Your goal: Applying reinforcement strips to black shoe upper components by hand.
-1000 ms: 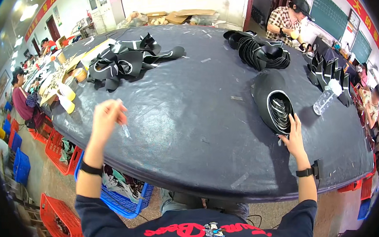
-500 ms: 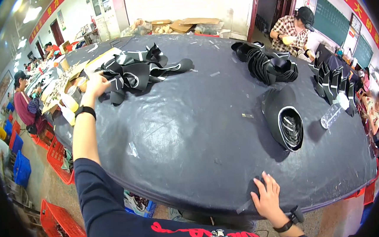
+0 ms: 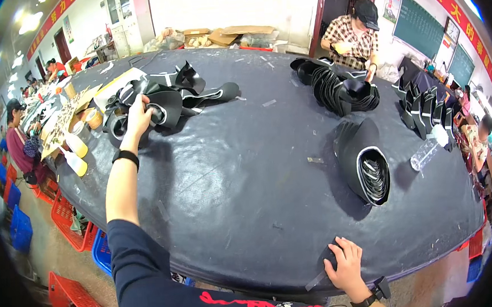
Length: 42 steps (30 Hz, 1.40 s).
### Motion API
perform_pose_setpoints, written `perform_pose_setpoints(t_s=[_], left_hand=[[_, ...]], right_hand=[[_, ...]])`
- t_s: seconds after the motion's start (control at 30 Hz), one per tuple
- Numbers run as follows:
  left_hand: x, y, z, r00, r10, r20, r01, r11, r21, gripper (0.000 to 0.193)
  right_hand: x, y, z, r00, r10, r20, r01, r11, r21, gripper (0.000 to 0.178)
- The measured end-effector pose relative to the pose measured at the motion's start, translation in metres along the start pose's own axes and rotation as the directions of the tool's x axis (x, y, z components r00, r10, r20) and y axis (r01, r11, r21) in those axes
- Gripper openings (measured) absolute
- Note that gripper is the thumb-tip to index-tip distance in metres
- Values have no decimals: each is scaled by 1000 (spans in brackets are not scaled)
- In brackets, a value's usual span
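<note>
Bottles (image 3: 76, 154) of yellowish liquid stand at the table's left edge, near the outstretched left hand (image 3: 138, 116), whose fingers clamp onto the heap of black pieces (image 3: 164, 99). Dragged carelessly, that tangle could sweep them over. The right hand (image 3: 344, 263), fingers together, presses flat on the table rim (image 3: 298, 274).

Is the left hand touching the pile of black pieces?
Touching. The head view shows the left hand with fingers closed on the edge of the black pile.
</note>
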State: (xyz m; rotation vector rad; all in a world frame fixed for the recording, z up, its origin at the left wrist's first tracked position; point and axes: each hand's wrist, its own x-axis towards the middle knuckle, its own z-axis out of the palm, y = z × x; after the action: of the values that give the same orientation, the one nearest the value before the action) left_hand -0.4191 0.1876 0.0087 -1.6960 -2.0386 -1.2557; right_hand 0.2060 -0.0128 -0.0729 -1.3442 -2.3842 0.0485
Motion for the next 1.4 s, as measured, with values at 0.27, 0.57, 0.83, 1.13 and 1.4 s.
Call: perform_pose_setpoints(t_s=[0.27,0.57,0.83,1.13,1.4], left_hand=[[-134,208,-31,969,155,192,67,584,-809,31],[-316,293,-26,788,310,531,498,186,-847,55],[-324,327,-35,582,23,813,759,343,-553,53],[-318,354,-40,658,81,748,729,181,-661,74],[-323,353,-38,666,127,735,657,368,-658,65]], right_hand=[[-2,4,0,999,3,-33,-4,999,-39,40],[22,-54,-8,961,-65,267,-258,119,959,37],[20,-71,-10,991,57,120,-132,498,857,39],[38,-44,-61,838,-410,-360,528,776,346,30],[36,-36,-58,651,-705,-281,721,690,-59,24]])
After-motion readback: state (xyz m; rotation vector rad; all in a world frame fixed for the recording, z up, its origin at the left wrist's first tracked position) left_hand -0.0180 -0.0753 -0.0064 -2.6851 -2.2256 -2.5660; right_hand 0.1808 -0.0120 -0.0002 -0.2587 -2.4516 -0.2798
